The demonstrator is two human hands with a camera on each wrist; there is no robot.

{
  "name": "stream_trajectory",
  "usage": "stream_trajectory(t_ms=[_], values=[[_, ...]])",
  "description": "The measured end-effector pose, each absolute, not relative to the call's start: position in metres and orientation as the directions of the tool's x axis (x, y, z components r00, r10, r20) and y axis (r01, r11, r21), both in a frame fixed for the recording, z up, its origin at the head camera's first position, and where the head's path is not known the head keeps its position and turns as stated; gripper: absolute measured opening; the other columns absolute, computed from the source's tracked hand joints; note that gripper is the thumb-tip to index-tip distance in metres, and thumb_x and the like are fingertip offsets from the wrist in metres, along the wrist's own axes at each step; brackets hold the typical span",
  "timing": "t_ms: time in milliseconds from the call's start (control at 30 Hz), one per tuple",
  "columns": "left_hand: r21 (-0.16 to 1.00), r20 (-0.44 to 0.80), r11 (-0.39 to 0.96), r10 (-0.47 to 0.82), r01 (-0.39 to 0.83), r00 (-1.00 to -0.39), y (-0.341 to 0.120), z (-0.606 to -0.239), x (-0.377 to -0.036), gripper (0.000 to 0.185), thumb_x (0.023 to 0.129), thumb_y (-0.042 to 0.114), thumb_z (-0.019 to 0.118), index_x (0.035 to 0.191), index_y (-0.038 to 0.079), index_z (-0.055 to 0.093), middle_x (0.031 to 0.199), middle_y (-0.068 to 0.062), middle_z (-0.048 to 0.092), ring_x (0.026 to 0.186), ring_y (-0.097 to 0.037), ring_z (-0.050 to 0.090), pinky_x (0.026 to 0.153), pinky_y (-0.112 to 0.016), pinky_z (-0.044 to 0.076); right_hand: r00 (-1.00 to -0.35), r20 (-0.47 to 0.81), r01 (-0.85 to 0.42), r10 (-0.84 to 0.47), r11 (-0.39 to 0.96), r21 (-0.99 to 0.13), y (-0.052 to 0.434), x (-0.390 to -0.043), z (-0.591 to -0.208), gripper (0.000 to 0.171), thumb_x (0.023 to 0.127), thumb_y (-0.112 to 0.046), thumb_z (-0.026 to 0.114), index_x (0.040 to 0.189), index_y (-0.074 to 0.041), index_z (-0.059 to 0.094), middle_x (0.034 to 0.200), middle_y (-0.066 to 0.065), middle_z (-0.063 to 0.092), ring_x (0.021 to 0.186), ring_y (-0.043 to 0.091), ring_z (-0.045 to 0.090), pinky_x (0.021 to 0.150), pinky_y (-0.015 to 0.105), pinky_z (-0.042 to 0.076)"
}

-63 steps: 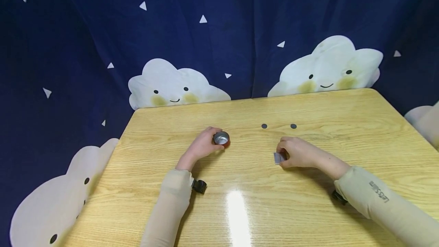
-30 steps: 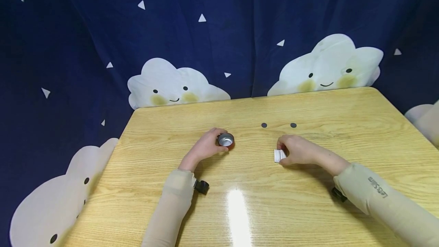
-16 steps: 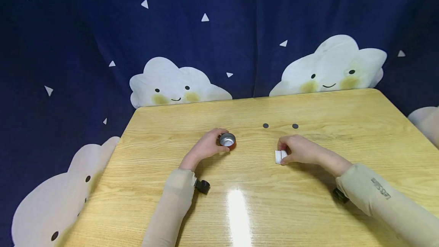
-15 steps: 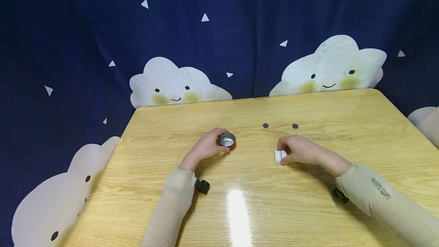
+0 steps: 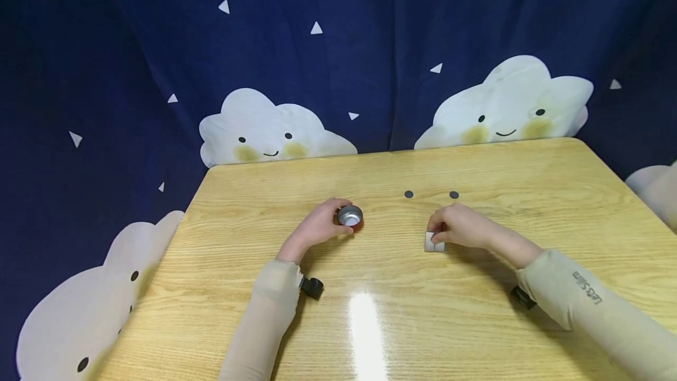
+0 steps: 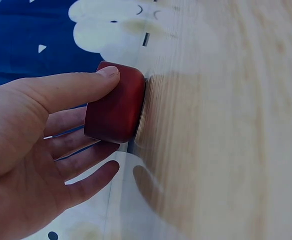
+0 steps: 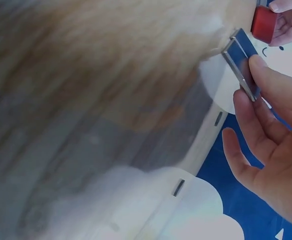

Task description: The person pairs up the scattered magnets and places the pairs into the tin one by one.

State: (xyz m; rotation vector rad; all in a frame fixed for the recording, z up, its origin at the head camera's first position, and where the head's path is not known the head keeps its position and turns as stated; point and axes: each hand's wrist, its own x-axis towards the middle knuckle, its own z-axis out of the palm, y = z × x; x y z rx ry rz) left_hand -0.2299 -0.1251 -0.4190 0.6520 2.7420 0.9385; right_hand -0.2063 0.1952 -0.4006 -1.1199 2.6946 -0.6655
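Note:
My left hand grips a small round cup, red outside and silvery inside, with its mouth up toward the head view. In the left wrist view the thumb lies along the cup's red wall, close over the table, with fingers on the far side. To the right, my right hand pinches a small silver metal piece made of two flat plates side by side with a seam between. The right wrist view shows the thumb on the face of the plates and fingers at their edge.
Two small dark discs lie apart on the wooden table, beyond the right hand. A dark blue curtain printed with clouds hangs behind the table's far edge.
My left hand has shifted slightly right with the cup. The silver piece has turned from dark grey to bright, and my right thumb has moved up along it, uncovering more of the plates.

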Motion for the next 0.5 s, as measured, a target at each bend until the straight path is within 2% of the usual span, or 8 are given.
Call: stream_trajectory(t_ms=[500], values=[[0.626,-0.015,0.698,0.457,0.348,-0.889,-0.1250,-0.4198,-0.2313,0.060,0.075,0.019,0.074,0.128,0.006,0.049,0.123,-0.009,0.054,0.108,-0.021,0.053,0.092,-0.036,0.042,-0.701,0.081,-0.673,-0.708,0.620,-0.403,0.1875,-0.2102,-0.3950,0.010,0.075,-0.018,0.073,0.070,-0.018,0.064,0.062,-0.014,0.056,0.055,-0.004,0.043,0.052,0.018,0.040]])
